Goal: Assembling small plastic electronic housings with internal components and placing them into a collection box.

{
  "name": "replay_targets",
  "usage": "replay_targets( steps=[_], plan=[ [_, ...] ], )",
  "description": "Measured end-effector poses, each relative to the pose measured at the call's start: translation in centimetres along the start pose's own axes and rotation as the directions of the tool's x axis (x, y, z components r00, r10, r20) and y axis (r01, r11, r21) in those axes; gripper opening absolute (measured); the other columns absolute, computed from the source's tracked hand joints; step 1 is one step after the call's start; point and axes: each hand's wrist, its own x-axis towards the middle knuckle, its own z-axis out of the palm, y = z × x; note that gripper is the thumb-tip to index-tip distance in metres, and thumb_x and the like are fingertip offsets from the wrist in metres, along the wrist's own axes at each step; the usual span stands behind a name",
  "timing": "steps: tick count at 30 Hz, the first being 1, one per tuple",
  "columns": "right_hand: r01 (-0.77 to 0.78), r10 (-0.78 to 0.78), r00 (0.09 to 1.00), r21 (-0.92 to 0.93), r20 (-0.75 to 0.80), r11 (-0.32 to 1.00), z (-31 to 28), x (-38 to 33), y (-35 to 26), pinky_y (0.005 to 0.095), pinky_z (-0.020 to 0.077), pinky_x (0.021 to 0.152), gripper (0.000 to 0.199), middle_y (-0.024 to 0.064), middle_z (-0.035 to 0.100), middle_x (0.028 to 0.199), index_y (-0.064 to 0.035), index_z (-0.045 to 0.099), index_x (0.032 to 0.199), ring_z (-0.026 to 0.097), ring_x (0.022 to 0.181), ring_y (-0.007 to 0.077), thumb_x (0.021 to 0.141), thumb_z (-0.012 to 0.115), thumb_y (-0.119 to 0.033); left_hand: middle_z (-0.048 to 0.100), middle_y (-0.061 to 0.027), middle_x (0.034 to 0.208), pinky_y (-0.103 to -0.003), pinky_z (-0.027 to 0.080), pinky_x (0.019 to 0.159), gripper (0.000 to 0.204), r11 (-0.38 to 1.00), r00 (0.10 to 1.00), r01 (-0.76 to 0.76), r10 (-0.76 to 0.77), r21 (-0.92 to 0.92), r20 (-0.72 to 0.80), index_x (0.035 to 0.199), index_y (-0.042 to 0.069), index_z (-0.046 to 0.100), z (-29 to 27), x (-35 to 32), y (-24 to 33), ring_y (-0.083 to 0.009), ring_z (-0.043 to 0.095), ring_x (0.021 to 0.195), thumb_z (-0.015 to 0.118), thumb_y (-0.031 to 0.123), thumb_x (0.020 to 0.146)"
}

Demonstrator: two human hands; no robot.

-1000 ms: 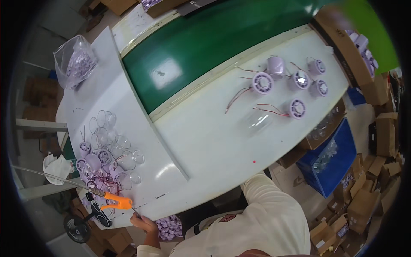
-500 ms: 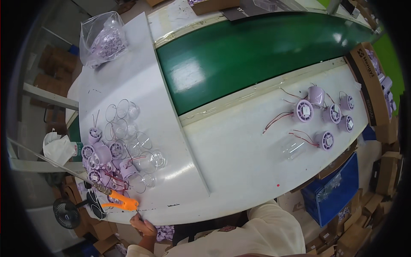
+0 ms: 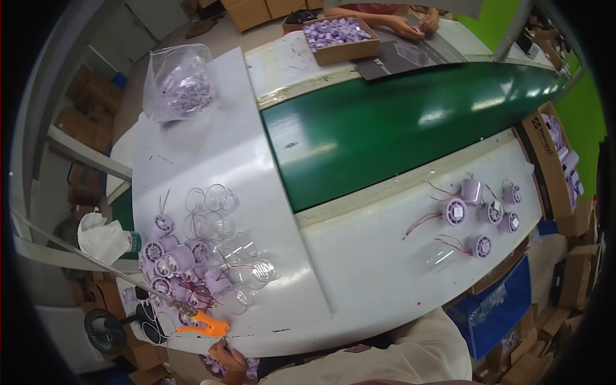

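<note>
My left hand [image 3: 230, 360] is at the table's near edge, low on the left, with its fingers curled together. Its fingertips are just below the thin tip of an orange gun-shaped tool [image 3: 210, 325], which has a lever and a long thin line running up to the left. Anything pinched in those fingers is too small to make out. Beyond the tool lies a cluster of light purple round housings [image 3: 181, 258] with red wires. Clear domed covers [image 3: 221, 226] stand beside them. A cream sleeve [image 3: 431, 343] shows on my right arm, but the hand is out of sight.
Several wired purple housings [image 3: 481, 246] and a clear cover [image 3: 439, 256] sit on the right. A green belt [image 3: 398, 122] crosses behind. A bag of purple parts [image 3: 183, 90] lies far left. Another person's hands [image 3: 410, 25] are beyond a parts box [image 3: 346, 52]. A blue bin [image 3: 487, 314] stands lower right.
The view has tilted up and shifted, so the table sits lower in it. The far parts box shows more fully and another person's hands have appeared. My left hand stays by the orange tool.
</note>
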Motion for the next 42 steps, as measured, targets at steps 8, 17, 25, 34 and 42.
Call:
replay_targets(
  steps=[8,17,25,34,42],
  plan=[
    [0.099,-0.101,0.994,-0.059,-0.035,0.993,-3.1,3.8,-3.5,0.0416,0.0370,0.099,0.055,0.0205,0.058,0.115,-0.0048,0.060,0.115,0.051,0.112,0.0359,0.079,0.058,-0.047,0.044,-0.0232,0.104,-0.046,0.031,0.089,0.037,0.967,0.960,0.240,-0.250,-0.087,-0.127,0.112,-0.007,0.044,1.7,-4.2,-0.7,-0.0367,0.041,0.098,0.051,0.017,0.085],
    [0.180,-0.186,0.981,-0.102,-0.057,0.978,-6.1,2.1,-7.9,0.0419,0.0367,0.099,0.055,0.0205,0.057,0.117,-0.0049,0.059,0.116,0.050,0.113,0.0361,0.079,0.059,-0.046,0.033,-0.0234,0.141,-0.052,0.022,0.105,0.061,0.813,0.739,0.467,-0.143,-0.347,0.659,0.134,0.002,0.037,5.6,-5.7,-4.5,-0.0385,0.026,0.132,0.058,0.032,0.085],
    [0.247,-0.261,0.960,-0.130,-0.104,0.960,-8.9,2.2,-11.3,0.0421,0.0364,0.099,0.056,0.0205,0.056,0.118,-0.0051,0.058,0.117,0.050,0.114,0.0363,0.078,0.061,-0.045,0.032,-0.0224,0.141,-0.053,0.022,0.105,0.061,0.856,0.766,0.397,-0.110,-0.331,0.634,0.134,0.004,0.037,6.1,-2.8,-2.1,-0.0381,0.026,0.133,0.057,0.034,0.086],
    [0.258,-0.276,0.953,-0.141,-0.124,0.956,-8.7,1.5,-10.8,0.0424,0.0361,0.099,0.056,0.0205,0.055,0.119,-0.0052,0.057,0.118,0.049,0.114,0.0366,0.078,0.062,-0.044,0.032,-0.0212,0.142,-0.054,0.021,0.105,0.061,0.900,0.748,0.314,-0.038,-0.303,0.662,0.135,0.005,0.036,7.7,1.1,3.5,-0.0376,0.025,0.133,0.056,0.035,0.086],
    [0.353,-0.360,0.932,-0.146,-0.028,0.924,-6.0,1.3,-12.3,0.0427,0.0358,0.100,0.057,0.0205,0.054,0.121,-0.0053,0.056,0.119,0.048,0.115,0.0368,0.077,0.063,-0.043,0.032,-0.0201,0.142,-0.055,0.021,0.105,0.061,0.909,0.694,0.353,-0.095,-0.221,0.714,0.136,0.007,0.036,8.9,1.7,3.8,-0.0372,0.025,0.134,0.055,0.037,0.086]
  ],
)
